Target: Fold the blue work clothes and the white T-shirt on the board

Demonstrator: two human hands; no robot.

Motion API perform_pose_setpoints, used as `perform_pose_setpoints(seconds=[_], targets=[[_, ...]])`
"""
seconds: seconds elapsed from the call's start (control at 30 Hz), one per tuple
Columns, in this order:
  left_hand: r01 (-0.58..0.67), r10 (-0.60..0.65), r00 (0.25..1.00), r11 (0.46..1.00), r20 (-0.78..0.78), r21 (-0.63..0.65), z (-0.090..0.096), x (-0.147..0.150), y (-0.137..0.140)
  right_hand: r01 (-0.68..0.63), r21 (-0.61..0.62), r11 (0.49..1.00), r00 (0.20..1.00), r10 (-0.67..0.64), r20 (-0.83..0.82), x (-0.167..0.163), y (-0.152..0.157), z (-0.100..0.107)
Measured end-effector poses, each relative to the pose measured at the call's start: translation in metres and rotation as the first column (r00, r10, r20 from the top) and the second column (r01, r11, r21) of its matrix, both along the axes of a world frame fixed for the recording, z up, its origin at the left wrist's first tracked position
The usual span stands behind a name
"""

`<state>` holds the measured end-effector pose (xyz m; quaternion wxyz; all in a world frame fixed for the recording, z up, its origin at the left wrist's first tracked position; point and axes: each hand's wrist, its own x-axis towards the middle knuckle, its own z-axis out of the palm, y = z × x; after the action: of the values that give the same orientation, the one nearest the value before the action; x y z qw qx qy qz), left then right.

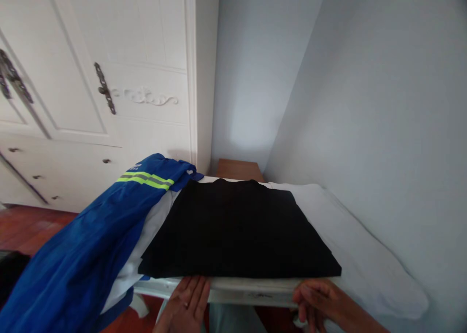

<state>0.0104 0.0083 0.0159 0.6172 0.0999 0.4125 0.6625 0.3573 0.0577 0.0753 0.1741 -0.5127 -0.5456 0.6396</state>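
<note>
A folded black garment lies flat on a white table, its straight front hem along the near edge. My left hand rests at that edge, fingers stretched out together, with the tips at the hem. On the right, my right hand is at the table edge just below the garment's near right corner. Its fingers are curled in, and what they hold, if anything, is hidden. Under the black garment, white cloth spreads out to the right; a strip of white also shows to the left.
A blue garment with yellow-green and grey stripes drapes over the table's left side. A white wardrobe stands behind on the left. Grey walls bound the back and right. A brown wooden box-like piece sits behind the table.
</note>
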Motion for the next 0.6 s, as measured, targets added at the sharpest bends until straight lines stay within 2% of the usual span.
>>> perform_pose_setpoints(seconds=[0.07, 0.13, 0.23, 0.3, 0.4, 0.53, 0.6], targets=[[-0.050, 0.078, 0.978, 0.988, 0.194, -0.147, 0.025, 0.017, 0.013, 0.026, -0.084, 0.996, 0.995, -0.034, -0.095, -0.012, -0.007, -0.016], [-0.053, 0.100, 0.972, 0.975, 0.213, -0.217, 0.051, 0.035, 0.029, 0.042, -0.167, 0.985, 0.975, -0.076, -0.206, -0.027, -0.012, -0.023], [-0.084, 0.109, 0.979, 0.986, 0.171, -0.146, 0.079, 0.054, 0.052, 0.069, -0.309, 0.948, 0.899, -0.194, -0.393, -0.051, -0.011, -0.022], [-0.137, 0.170, 0.964, 0.976, 0.202, -0.170, 0.085, 0.060, 0.063, 0.076, -0.387, 0.919, 0.823, -0.277, -0.496, -0.064, -0.005, -0.017], [-0.180, 0.245, 0.931, 0.953, 0.271, -0.244, 0.084, 0.061, 0.072, 0.071, -0.489, 0.869, 0.709, -0.389, -0.589, -0.079, 0.004, -0.009], [-0.205, 0.261, 0.896, 0.961, 0.360, -0.185, 0.085, 0.059, 0.076, 0.105, -0.571, 0.814, 0.579, -0.517, -0.630, -0.093, 0.014, -0.006], [-0.226, 0.271, 0.882, 0.961, 0.384, -0.158, 0.088, 0.058, 0.076, 0.195, -0.592, 0.782, 0.501, -0.598, -0.625, -0.093, 0.018, -0.006]])
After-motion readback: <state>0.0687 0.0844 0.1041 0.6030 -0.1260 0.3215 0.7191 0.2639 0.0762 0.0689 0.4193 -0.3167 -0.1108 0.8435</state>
